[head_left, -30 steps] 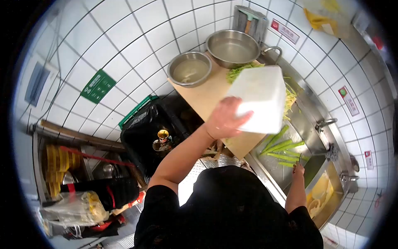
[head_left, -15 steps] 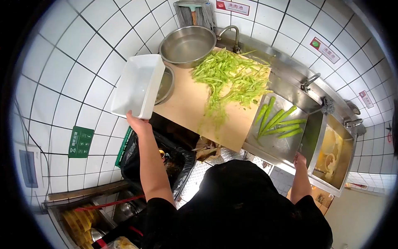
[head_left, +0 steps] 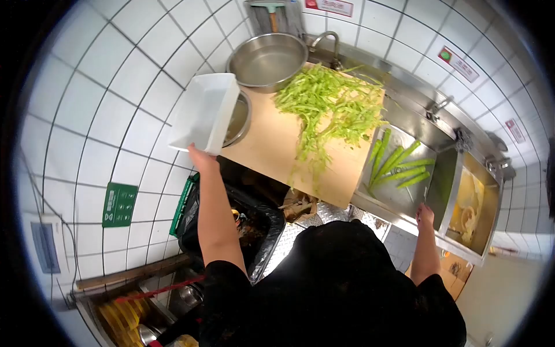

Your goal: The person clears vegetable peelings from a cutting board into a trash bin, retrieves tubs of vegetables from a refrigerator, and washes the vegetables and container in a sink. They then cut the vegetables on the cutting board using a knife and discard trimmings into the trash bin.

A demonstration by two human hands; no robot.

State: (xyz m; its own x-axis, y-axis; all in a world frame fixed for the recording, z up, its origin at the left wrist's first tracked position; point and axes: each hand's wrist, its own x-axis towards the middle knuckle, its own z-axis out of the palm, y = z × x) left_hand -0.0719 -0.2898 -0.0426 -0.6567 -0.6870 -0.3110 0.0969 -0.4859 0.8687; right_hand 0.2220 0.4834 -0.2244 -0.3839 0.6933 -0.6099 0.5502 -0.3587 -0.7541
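My left hand [head_left: 203,157] grips the near end of a white rectangular tub [head_left: 203,113], which is tilted beside the board's left edge and partly covers a steel bowl [head_left: 240,120]. Over the sink's front edge, my right hand [head_left: 425,215] is closed around a thin tool [head_left: 426,195], too small to make out. Several peeled green stalks [head_left: 399,165] lie in the steel sink [head_left: 399,199]. Light green peelings [head_left: 329,107] are heaped on the wooden board [head_left: 260,139].
A wide steel basin [head_left: 267,61] stands at the board's back left corner, near a faucet [head_left: 329,40]. Below the board is a bin lined with black plastic [head_left: 269,237]. At the right, another sink [head_left: 469,199] holds yellowish liquid.
The view has shifted, so most things sit slightly farther right. The white tub has come nearer the board and covers a different part of the bowl. Both hands keep their hold.
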